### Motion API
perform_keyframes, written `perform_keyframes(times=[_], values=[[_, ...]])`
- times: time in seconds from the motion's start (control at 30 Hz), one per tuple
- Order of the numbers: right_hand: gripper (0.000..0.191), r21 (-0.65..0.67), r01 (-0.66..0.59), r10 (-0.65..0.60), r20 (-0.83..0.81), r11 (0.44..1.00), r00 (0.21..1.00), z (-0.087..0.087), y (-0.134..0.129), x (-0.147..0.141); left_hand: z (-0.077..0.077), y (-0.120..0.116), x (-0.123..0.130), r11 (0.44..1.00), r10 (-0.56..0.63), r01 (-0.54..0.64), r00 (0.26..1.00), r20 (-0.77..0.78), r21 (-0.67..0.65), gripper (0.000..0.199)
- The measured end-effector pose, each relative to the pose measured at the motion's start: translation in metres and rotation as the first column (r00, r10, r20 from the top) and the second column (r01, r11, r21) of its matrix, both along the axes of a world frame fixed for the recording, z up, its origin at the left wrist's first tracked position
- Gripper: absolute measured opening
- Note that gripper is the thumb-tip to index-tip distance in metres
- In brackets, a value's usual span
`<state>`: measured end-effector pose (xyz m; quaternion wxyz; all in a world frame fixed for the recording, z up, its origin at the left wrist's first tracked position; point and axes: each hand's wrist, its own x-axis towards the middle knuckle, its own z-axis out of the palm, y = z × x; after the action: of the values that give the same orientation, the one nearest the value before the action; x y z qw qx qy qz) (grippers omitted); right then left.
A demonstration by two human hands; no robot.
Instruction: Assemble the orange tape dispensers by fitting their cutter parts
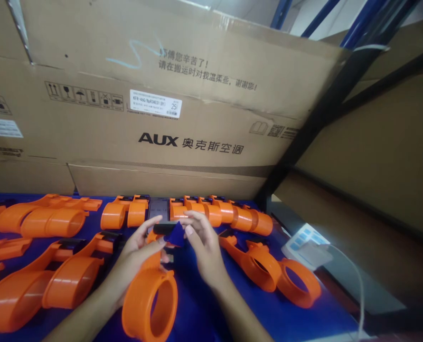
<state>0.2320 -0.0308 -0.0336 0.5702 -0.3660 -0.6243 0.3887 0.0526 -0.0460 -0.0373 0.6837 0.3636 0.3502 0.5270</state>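
Note:
My left hand (136, 251) grips the upper end of an orange ring-shaped part (150, 304), whose round ring hangs below the fingers. A black piece (164, 228) sits at the top of this part. Beside it, my right hand (203, 242) pinches a small dark blue piece (176, 234) against the held part's top end. The thumb and fingers of both hands nearly meet there. Just behind the hands stands a dark phone-like device (158, 208) with faint text on its screen.
More orange parts (67, 282) lie on the blue surface (193, 304) at the left, with a row at the back (213, 214) and others at the right (298, 282). A large cardboard sheet (197, 118) stands behind. At the right are a white power strip (305, 247) and black frame bars.

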Motion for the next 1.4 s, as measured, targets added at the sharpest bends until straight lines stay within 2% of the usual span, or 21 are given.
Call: perform_keyframes(times=[0.1, 0.17, 0.37, 0.53, 0.8, 0.9, 0.97, 1.07, 1.13, 1.23, 1.3, 1.4], values=[[0.047, -0.192, -0.259, 0.237, -0.13, 0.947, 0.963, -0.002, 0.006, 0.002, 0.003, -0.004, 0.002, 0.992, -0.112, 0.113, 0.994, 0.016, -0.055, 0.081], [0.048, -0.227, -0.328, 0.296, -0.161, 0.917, 0.941, -0.003, 0.008, 0.004, 0.004, -0.007, 0.003, 0.984, -0.158, 0.16, 0.987, 0.034, -0.081, 0.077], [0.035, -0.213, -0.232, 0.209, -0.124, 0.949, 0.97, -0.001, 0.004, 0.001, 0.0, -0.01, 0.003, 0.962, -0.266, 0.27, 0.961, 0.07, -0.051, 0.069], [0.037, -0.208, -0.227, 0.212, -0.093, 0.951, 0.973, -0.001, 0.002, -0.003, -0.001, -0.009, 0.004, 0.984, -0.175, 0.176, 0.984, 0.015, -0.029, 0.054], [0.035, -0.173, -0.252, 0.233, -0.119, 0.952, 0.965, -0.004, 0.0, -0.009, 0.003, -0.007, 0.007, 0.992, -0.112, 0.115, 0.99, -0.084, 0.042, 0.045], [0.03, -0.187, -0.236, 0.228, -0.061, 0.954, 0.972, -0.001, 0.0, -0.007, 0.003, -0.006, 0.007, 0.995, -0.08, 0.085, 0.992, -0.095, 0.052, 0.047], [0.025, -0.188, -0.189, 0.195, 0.017, 0.964, 0.981, 0.0, 0.002, -0.003, 0.003, -0.005, 0.005, 0.998, -0.058, 0.058, 0.996, -0.069, 0.001, 0.054], [0.032, -0.168, -0.101, 0.124, 0.127, 0.981, 0.984, 0.001, 0.006, 0.006, 0.004, -0.004, -0.001, 0.994, -0.019, 0.025, 0.998, 0.059, -0.102, 0.065], [0.023, -0.165, -0.068, 0.099, 0.181, 0.984, 0.978, 0.002, 0.007, 0.013, 0.006, -0.003, -0.006, 0.989, -0.007, 0.029, 0.988, 0.155, -0.145, 0.07], [0.01, -0.201, -0.095, 0.165, 0.369, 0.975, 0.915, 0.004, 0.005, 0.023, 0.009, -0.001, -0.013, 0.989, -0.018, 0.056, 0.962, 0.274, -0.134, 0.075], [0.006, -0.24, -0.133, 0.246, 0.542, 0.962, 0.804, 0.004, 0.001, 0.027, 0.009, 0.001, -0.016, 0.992, -0.026, 0.065, 0.945, 0.327, -0.109, 0.077], [0.027, -0.261, -0.181, 0.315, 0.694, 0.948, 0.648, 0.002, -0.005, 0.03, 0.008, 0.002, -0.018, 0.989, -0.067, 0.106, 0.941, 0.333, -0.1, 0.076]])
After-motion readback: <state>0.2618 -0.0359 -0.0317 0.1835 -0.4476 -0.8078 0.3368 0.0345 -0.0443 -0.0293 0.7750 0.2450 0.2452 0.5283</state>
